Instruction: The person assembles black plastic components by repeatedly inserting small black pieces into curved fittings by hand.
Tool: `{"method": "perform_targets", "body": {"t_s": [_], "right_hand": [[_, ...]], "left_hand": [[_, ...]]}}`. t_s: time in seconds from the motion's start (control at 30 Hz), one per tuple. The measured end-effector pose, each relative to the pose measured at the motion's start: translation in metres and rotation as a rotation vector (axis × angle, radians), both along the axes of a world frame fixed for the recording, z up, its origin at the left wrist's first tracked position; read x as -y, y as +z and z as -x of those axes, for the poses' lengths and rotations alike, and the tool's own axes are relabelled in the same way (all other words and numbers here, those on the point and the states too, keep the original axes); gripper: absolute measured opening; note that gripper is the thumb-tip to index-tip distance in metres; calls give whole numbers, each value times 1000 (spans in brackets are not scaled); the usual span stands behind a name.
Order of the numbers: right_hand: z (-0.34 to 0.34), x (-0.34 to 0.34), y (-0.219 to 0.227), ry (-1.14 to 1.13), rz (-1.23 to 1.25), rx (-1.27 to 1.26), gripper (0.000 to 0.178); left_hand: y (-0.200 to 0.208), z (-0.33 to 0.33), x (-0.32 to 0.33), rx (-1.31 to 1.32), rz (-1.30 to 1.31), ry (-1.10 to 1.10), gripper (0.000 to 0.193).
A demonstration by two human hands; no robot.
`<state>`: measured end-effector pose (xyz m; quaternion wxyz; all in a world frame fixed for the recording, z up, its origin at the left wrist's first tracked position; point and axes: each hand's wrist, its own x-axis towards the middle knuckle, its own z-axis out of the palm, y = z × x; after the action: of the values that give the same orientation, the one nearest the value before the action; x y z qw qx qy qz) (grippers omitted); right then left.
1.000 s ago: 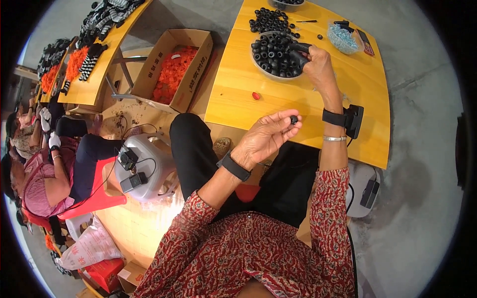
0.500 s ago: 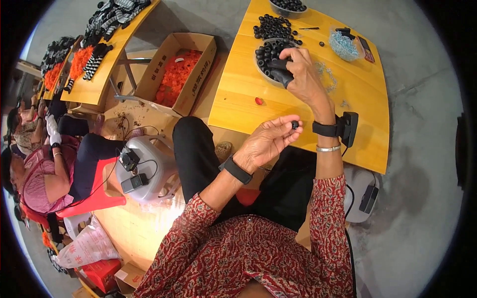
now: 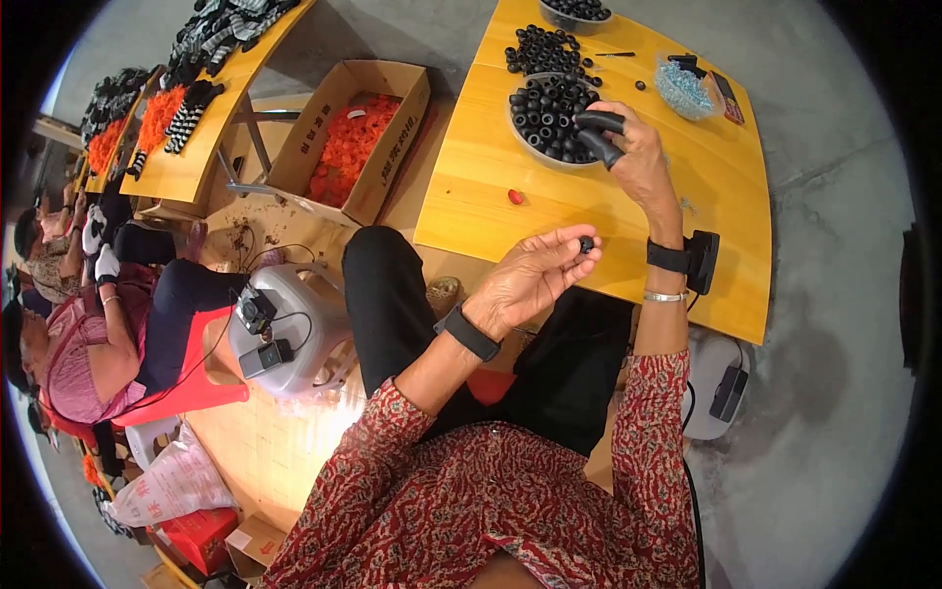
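My left hand (image 3: 540, 270) is closed, pinching a small round black bead (image 3: 586, 244) between thumb and fingertips, off the table's near edge. Over the right rim of a clear bowl (image 3: 542, 157) full of black ring-like beads (image 3: 549, 108) is my right hand (image 3: 633, 152). Black covers sheathe its thumb and forefinger, which are spread apart with nothing visible between them. A small red piece (image 3: 515, 197) lies on the yellow table (image 3: 471, 211), between the bowl and my left hand.
Loose black beads (image 3: 542, 47) lie behind the bowl, with another bead bowl (image 3: 577, 14) beyond. A clear tub of pale blue bits (image 3: 684, 90) stands at the far right. To the left are a carton of orange material (image 3: 358, 147), a grey stool (image 3: 289, 334) and a seated person (image 3: 98, 344).
My right hand has drawn back from inside the bowl to its right rim, and its thumb and forefinger have parted. My left hand stays nearly still with its bead.
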<state>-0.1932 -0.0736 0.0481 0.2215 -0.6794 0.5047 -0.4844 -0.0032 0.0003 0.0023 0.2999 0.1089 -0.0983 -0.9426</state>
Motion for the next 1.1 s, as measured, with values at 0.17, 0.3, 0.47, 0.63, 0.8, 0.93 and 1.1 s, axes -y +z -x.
{"method": "perform_targets", "body": {"t_s": [0.17,0.3,0.47,0.63,0.8,0.93,1.1], "right_hand": [[12,-6,13,-169,-56,305,21],[31,6,1,-311,51,326,20],[30,19,-1,-315,124,75,19],[30,21,-8,-399,265,-407,23],[10,3,-5,-439,173,-515,11],[2,-7,-2,-387,123,-490,12],[10,-5,-7,-285,106,-63,20]], "left_hand": [[-1,-2,1,-8,-5,1,27],[-2,-1,1,-3,-1,-8,27],[1,-1,0,5,7,-8,28],[4,2,-1,36,-6,5,26],[4,1,-1,43,0,8,26],[2,1,0,31,7,9,26],[3,2,-1,33,4,2,26]]}}
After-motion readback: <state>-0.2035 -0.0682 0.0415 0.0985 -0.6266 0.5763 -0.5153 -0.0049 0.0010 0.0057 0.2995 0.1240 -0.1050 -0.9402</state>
